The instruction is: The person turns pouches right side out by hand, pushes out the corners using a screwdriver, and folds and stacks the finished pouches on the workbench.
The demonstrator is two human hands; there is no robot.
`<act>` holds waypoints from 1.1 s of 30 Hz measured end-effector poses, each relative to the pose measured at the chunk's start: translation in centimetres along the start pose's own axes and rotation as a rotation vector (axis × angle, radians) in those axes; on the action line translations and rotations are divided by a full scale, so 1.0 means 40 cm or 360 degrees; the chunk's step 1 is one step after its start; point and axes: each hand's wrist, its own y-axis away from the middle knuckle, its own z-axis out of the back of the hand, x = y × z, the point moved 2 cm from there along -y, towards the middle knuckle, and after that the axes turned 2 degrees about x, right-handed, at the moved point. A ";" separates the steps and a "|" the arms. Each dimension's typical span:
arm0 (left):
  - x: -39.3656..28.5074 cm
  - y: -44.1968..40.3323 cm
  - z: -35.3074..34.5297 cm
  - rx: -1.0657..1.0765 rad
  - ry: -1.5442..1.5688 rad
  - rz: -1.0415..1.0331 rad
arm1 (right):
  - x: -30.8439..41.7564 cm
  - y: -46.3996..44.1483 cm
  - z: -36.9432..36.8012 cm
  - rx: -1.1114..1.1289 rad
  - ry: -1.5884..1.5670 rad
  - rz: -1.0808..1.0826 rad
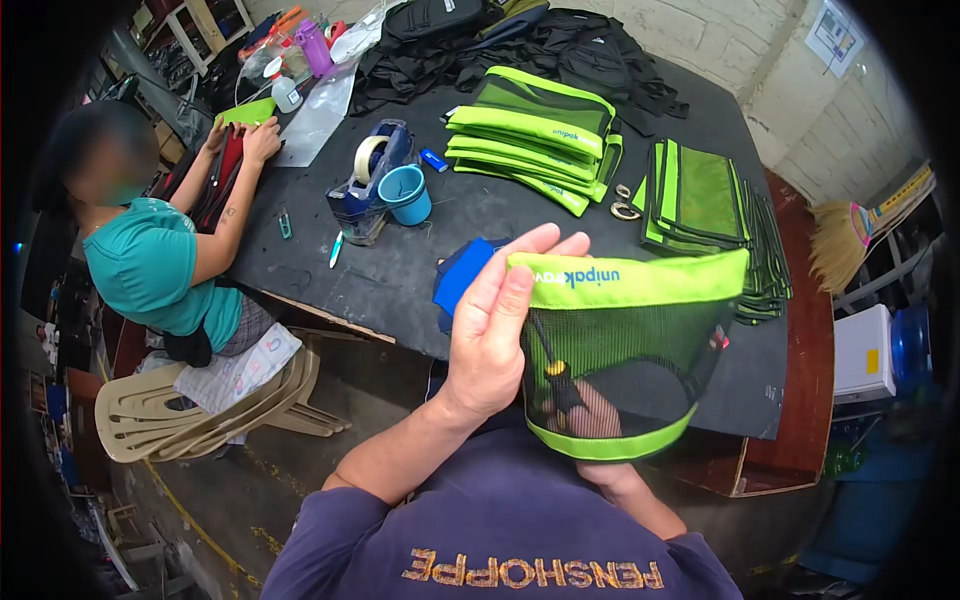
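Note:
A mesh pouch with lime-green bands and "unipak" lettering (640, 285) is held up in front of my torso. My left hand (490, 335) pinches its upper left corner, thumb on the green band and other fingers behind. Through the dark mesh, my right hand (597, 412) shows low down, closed round a small black tool with a yellow part (557, 370); its exact shape is blurred by the mesh. Behind my left hand, a blue piece (465, 275) lies on the dark table (290, 190).
Stacked green-banded pouches (535, 135) and flatter mesh pieces (700, 195) lie beyond. Left of them are a tape dispenser (370, 175) and a blue cup (405, 195). A co-worker in a teal shirt (145, 250) handles red and green material. Plastic chairs (150, 410) stand at left.

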 end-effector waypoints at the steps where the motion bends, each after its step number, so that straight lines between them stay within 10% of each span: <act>1: -0.005 -0.004 0.002 -0.0029 0.0035 -0.0012 | 0.029 0.001 -0.015 -0.0118 0.0231 0.0166; 11: 0.021 0.006 0.012 -0.0037 -0.0006 0.0019 | 0.016 0.023 -0.031 -0.0281 0.0915 0.0492; 23: -0.029 0.006 0.000 0.0002 0.0333 0.0225 | 0.032 -0.001 0.013 0.0081 -0.0534 -0.0266; 26: -0.048 -0.005 0.014 -0.0028 0.0052 0.0079 | 0.049 0.000 -0.020 -0.0277 0.0505 0.0564; 33: -0.023 0.019 0.022 0.0201 -0.0164 0.0077 | 0.074 0.001 -0.001 -0.0355 0.1026 0.0799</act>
